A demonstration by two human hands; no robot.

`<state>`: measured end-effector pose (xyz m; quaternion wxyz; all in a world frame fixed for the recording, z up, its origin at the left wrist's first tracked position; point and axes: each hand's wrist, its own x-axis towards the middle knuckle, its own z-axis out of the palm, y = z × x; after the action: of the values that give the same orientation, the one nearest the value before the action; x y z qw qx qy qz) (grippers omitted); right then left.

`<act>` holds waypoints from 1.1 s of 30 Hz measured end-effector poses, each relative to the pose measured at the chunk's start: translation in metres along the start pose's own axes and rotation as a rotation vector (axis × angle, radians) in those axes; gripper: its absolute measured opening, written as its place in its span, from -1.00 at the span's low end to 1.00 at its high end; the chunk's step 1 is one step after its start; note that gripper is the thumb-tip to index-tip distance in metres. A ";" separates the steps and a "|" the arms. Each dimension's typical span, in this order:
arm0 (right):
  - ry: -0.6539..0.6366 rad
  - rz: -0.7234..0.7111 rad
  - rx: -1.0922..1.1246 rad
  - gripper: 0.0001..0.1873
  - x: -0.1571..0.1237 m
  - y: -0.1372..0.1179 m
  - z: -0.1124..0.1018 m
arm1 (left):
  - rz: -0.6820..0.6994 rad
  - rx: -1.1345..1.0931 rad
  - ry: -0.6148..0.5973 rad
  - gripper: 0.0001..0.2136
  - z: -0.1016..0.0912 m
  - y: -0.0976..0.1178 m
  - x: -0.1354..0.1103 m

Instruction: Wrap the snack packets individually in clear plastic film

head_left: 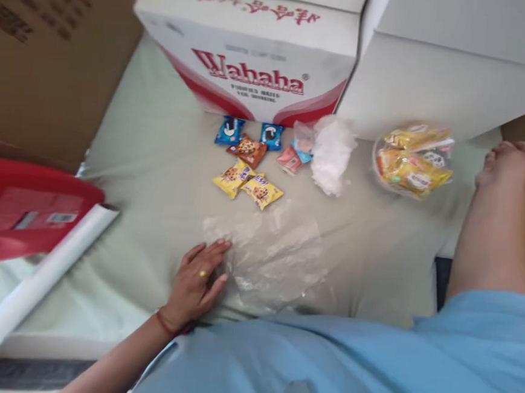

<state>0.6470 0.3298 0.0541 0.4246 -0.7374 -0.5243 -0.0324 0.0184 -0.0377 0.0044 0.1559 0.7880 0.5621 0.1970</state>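
Observation:
My left hand [199, 276] lies flat with its fingers stretched out on the left edge of a clear plastic bag [271, 258], which is spread on the pale green sheet [155, 170] in front of me. It holds nothing. Beyond the bag lie small snack packets: two yellow ones [247, 184], a brown one [248, 150], two blue ones [230, 130] and a pink one [289, 159]. My right hand is not in view. My bare leg and foot [502, 203] stretch along the right side.
A white and red Wahaha carton [256, 50] and a plain white box [436, 71] stand at the back. Crumpled white plastic [332, 153] and a clear container of yellow packets [413, 163] sit before them. A brown carton [42, 52], a red object [16, 213] and a white roll [37, 282] are at the left.

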 end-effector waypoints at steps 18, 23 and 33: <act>-1.045 -0.637 -0.068 -0.50 -0.389 -0.186 -0.075 | 0.034 -0.162 -0.339 -0.79 -0.021 -0.010 0.039; -0.872 -0.550 -0.145 -0.44 -0.371 -0.154 -0.080 | -0.004 -0.151 -0.242 -0.80 -0.034 -0.040 0.030; -1.200 -0.571 0.206 -0.68 -0.429 -0.258 -0.081 | -0.175 -0.455 0.293 -0.81 -0.033 0.055 0.035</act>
<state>0.2806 -0.0204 0.0470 0.1025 -0.4158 -0.8442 0.3224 0.0576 -0.0215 0.0633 0.2622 0.6445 0.5859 0.4155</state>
